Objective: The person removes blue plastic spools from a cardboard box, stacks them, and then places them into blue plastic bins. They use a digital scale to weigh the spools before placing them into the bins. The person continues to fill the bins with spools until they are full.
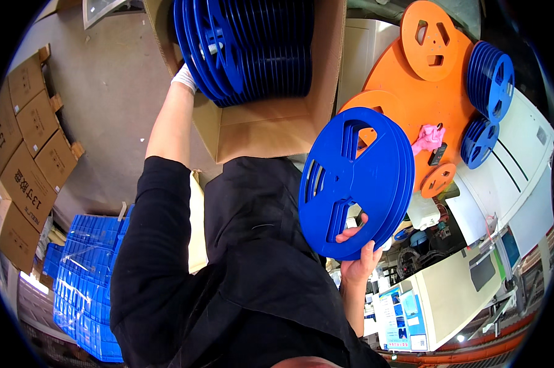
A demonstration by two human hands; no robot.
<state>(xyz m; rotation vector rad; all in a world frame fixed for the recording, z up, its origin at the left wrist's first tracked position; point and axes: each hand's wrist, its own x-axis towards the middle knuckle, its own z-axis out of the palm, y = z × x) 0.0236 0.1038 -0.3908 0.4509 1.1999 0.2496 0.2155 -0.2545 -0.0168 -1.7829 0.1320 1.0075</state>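
At the right, my right hand [363, 260] grips a small stack of blue plastic reels [366, 178] by the lower rim, with fingers showing through a cut-out. The reels are tilted, their flat faces toward me. My left hand [186, 77], in a white glove or cuff, reaches into the open cardboard box [261, 132] at its left side. It goes behind the leftmost blue reels [206, 73], and white fingertips seem to show through an opening in them. Most of that hand is hidden. More blue reels [271, 55] stand packed in rows in the box.
On the right is a round orange board [390, 73] with orange discs, stacks of blue reels [490, 80] and a pink cloth [428, 138]. Brown cartons [28, 190] are piled at the far left. Wrapped blue crates [89, 282] stand at lower left, a cream desk [455, 300] at lower right.
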